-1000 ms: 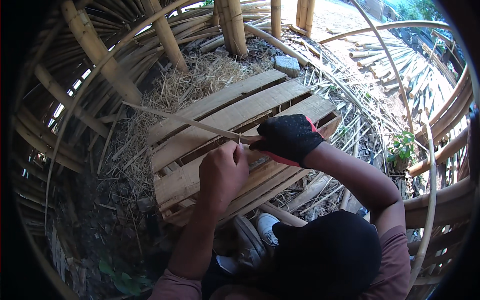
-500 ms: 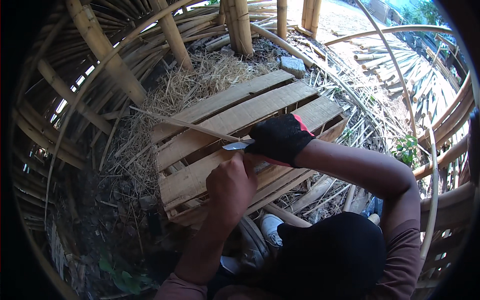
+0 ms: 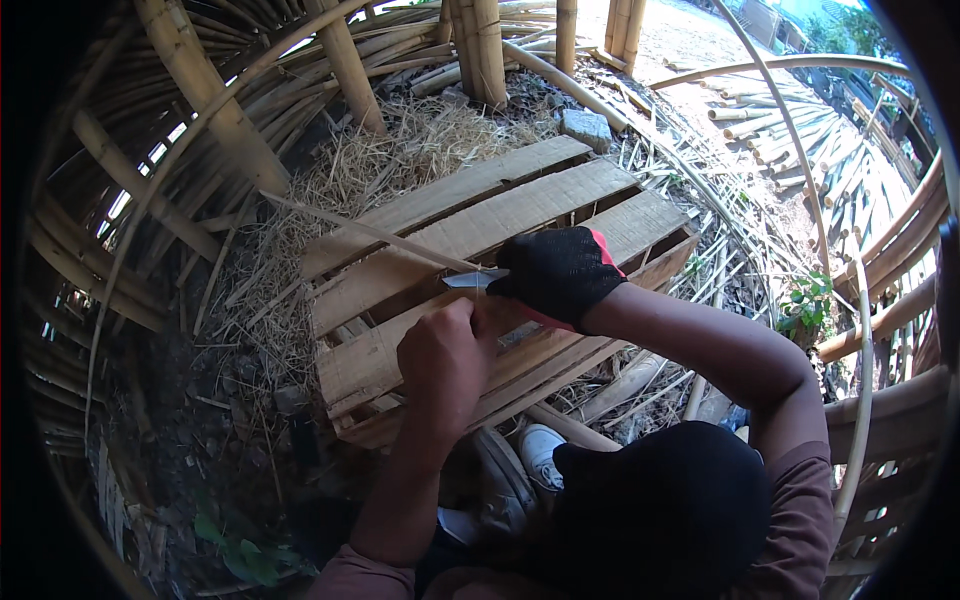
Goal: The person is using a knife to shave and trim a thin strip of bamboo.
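In my right hand (image 3: 560, 275), which wears a black and red glove, is a knife (image 3: 464, 281), its short bright blade pointing left. A long, thin bamboo strip (image 3: 375, 233) slants from the upper left down to the gloved fingers, just above the blade. My bare left hand (image 3: 445, 355) is closed just below and left of the blade. A thin pale line shows by its fingertips, but what they pinch is hidden. Both hands are over a slatted wooden pallet (image 3: 500, 215). The knife's handle is covered by the glove.
Dry straw (image 3: 400, 150) lies behind the pallet, near a grey block (image 3: 585, 128). Upright bamboo poles (image 3: 220, 95) stand at left and back. Cut bamboo pieces (image 3: 790, 120) lie at the far right. My shoe (image 3: 541, 455) is below the pallet's near edge.
My left hand has moved a little down and left, away from the blade. The gloved right hand has shifted slightly left, with the knife still in it.
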The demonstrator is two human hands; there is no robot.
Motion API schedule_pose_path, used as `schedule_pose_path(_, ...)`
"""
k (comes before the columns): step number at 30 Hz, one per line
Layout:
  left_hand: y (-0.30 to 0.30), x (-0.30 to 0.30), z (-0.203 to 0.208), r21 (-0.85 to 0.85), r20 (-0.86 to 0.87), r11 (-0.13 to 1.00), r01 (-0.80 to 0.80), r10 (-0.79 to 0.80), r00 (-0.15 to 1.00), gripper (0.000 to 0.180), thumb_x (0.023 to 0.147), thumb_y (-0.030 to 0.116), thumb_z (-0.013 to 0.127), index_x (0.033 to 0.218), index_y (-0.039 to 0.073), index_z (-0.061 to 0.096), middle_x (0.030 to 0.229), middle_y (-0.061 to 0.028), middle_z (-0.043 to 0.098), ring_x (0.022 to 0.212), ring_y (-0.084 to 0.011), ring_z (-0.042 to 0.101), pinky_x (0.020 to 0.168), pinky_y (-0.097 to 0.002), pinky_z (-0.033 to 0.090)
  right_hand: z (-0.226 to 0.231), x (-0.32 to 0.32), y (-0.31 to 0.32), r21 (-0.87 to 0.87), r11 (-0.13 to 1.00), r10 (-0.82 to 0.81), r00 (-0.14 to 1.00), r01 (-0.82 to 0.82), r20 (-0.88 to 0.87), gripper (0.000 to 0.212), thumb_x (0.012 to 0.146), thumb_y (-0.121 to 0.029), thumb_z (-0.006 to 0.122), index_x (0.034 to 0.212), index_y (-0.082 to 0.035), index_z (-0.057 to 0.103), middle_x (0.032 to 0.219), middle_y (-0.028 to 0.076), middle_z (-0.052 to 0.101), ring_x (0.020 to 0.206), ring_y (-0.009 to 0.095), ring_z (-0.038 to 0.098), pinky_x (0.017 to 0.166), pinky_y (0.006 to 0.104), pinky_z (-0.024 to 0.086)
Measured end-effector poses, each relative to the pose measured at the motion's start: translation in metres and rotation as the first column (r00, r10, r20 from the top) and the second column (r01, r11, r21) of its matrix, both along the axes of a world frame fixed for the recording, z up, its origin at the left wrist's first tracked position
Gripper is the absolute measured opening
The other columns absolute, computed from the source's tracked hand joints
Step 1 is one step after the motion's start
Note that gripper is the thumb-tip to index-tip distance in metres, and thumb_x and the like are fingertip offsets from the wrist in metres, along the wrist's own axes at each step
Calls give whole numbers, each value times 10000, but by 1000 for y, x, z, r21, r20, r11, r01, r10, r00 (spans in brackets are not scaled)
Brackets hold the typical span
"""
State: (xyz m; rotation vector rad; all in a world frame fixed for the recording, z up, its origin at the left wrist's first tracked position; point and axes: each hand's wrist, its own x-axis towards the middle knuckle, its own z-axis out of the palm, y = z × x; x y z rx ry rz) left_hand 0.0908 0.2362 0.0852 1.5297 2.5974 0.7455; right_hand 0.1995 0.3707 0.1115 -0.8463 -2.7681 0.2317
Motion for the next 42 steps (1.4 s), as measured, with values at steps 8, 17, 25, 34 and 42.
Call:
schedule_pose_path(8,-4,-2,-3,10,51,1000,4,-4,999,251,905,269,635,808,46,698,772,-217,687,763,-409,692,693,-494,549,-1,2,-10,84,994,76,995,-70,-65,194,825,-287,706,832,-94,702,720,150,683,714,333,707,592,434,544)
schedule_pose_path(17,-4,-4,-9,28,15,1000,-10,10,1000,231,896,242,634,819,36,703,745,-223,682,720,-413,692,657,-484,556,-18,-1,-11,227,963,181,973,-146,-142,81,816,-184,657,846,-110,672,731,127,670,707,328,694,617,431,543)
schedule_pose_path(25,-3,-8,-2,123,28,991,-48,45,999,226,887,237,628,765,55,682,714,-219,667,698,-416,681,632,-492,540,-13,-9,-2,8,992,124,980,-124,-159,232,869,-327,680,884,-95,670,818,149,705,801,348,710,655,444,552)
schedule_pose_path(34,5,-20,19,111,96,989,-97,86,992,301,904,278,612,710,48,619,647,-163,631,645,-409,643,587,-469,490,-11,-16,15,-89,996,-1,1000,2,8,341,854,-410,690,897,-72,693,820,181,701,802,384,698,696,470,552)
schedule_pose_path(42,2,-14,15,78,90,992,-97,90,992,359,940,325,619,706,54,640,651,-169,639,645,-405,648,593,-466,495,1,-19,-3,-193,981,-12,1000,17,28,308,857,-370,679,935,-73,708,860,180,710,842,382,700,729,459,552)
